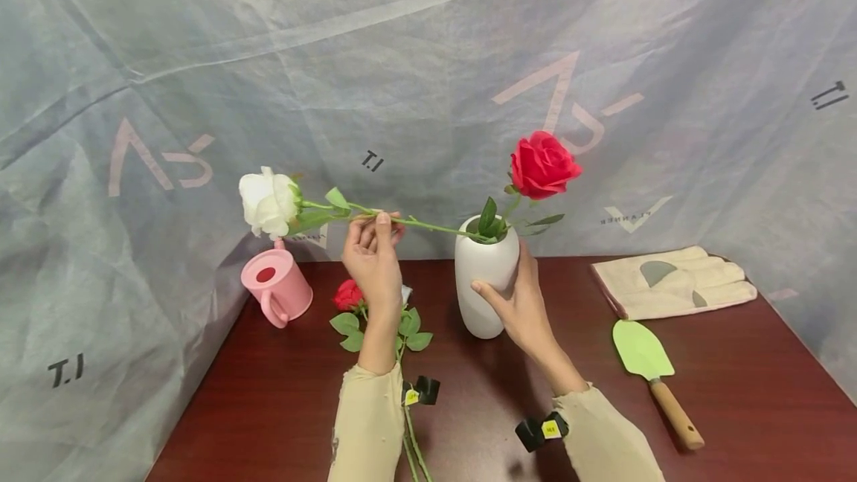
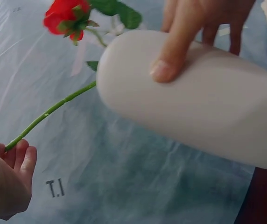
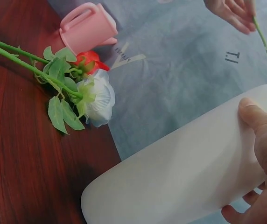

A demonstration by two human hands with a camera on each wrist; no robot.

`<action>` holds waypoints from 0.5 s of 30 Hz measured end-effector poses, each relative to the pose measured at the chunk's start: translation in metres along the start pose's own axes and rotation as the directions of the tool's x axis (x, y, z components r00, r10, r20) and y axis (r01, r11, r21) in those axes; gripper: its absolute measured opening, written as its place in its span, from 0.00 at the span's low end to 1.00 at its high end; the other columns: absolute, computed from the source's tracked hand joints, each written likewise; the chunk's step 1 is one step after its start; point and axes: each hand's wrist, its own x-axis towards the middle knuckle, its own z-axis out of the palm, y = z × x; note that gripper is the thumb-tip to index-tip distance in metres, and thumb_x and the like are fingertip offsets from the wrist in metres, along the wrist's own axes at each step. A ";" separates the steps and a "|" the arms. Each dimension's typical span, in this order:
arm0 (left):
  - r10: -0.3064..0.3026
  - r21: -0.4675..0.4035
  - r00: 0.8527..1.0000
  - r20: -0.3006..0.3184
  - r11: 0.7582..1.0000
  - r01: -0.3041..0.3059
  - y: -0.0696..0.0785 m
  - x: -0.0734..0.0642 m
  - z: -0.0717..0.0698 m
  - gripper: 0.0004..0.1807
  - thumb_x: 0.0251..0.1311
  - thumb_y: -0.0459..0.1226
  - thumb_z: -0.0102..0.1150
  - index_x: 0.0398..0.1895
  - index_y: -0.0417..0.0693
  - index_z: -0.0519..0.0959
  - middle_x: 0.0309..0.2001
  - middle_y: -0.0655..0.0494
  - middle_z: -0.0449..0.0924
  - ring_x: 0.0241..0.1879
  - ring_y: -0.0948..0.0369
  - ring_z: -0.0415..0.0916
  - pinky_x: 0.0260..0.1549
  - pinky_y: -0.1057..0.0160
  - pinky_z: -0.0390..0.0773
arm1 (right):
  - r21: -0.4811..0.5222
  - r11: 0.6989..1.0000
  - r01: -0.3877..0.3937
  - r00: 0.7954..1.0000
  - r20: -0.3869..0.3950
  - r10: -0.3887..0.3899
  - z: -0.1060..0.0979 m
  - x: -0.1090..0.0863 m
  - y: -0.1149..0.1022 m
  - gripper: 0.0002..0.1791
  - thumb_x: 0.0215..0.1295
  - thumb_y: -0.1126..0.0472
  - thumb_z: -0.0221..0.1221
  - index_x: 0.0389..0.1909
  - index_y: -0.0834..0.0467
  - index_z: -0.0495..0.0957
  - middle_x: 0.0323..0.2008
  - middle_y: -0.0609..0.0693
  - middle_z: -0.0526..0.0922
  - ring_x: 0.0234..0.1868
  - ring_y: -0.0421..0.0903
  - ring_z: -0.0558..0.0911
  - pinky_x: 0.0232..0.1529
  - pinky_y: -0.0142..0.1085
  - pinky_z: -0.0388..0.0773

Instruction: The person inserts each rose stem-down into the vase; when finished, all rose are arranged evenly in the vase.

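Note:
My left hand (image 1: 376, 255) pinches the green stem of a white rose (image 1: 269, 201) between thumb and fingers. That rose lies nearly level, its bloom to the left and its stem end at the mouth of a white vase (image 1: 477, 285). Around the vase's right side my right hand (image 1: 525, 307) grips, thumb across the front. A red rose (image 1: 544, 165) stands in the vase, leaning right, with dark leaves at the rim. In the left wrist view the stem (image 2: 54, 108) runs from the left fingers to behind the vase top.
Another red rose (image 3: 90, 61) and a white rose (image 3: 97, 99) lie on the dark wooden table (image 1: 268, 407). A pink watering can (image 1: 277, 285) stands at the left. On the right are a cream glove (image 1: 676, 283) and a green trowel (image 1: 643, 349). Grey sheeting (image 1: 402, 95) hangs behind.

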 end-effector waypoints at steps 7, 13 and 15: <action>0.017 0.050 0.999 0.041 0.999 -0.019 -0.006 -0.003 0.008 0.07 0.64 0.32 0.54 0.35 0.33 0.74 0.32 0.38 0.79 0.32 0.53 0.80 0.36 0.52 0.80 | -0.004 1.000 -0.022 1.000 -0.002 0.022 0.000 0.000 -0.001 0.53 0.54 0.47 0.66 0.73 0.51 0.41 0.60 0.59 0.57 0.57 0.53 0.65 0.52 0.51 0.66; 0.017 0.109 0.997 0.072 0.994 -0.025 -0.009 0.001 0.014 0.07 0.63 0.30 0.54 0.32 0.32 0.74 0.31 0.35 0.79 0.29 0.50 0.79 0.36 0.52 0.80 | 0.002 1.000 -0.021 1.000 -0.012 0.021 0.000 -0.001 -0.001 0.53 0.54 0.48 0.67 0.72 0.49 0.43 0.57 0.59 0.59 0.54 0.54 0.67 0.49 0.50 0.67; 0.002 0.125 0.996 0.090 0.992 -0.014 -0.010 0.002 0.017 0.07 0.62 0.29 0.54 0.33 0.29 0.74 0.31 0.35 0.80 0.30 0.47 0.79 0.36 0.54 0.80 | -0.007 1.000 -0.020 1.000 -0.007 0.020 0.000 -0.001 -0.001 0.53 0.54 0.48 0.66 0.72 0.50 0.42 0.58 0.60 0.59 0.54 0.55 0.67 0.50 0.51 0.67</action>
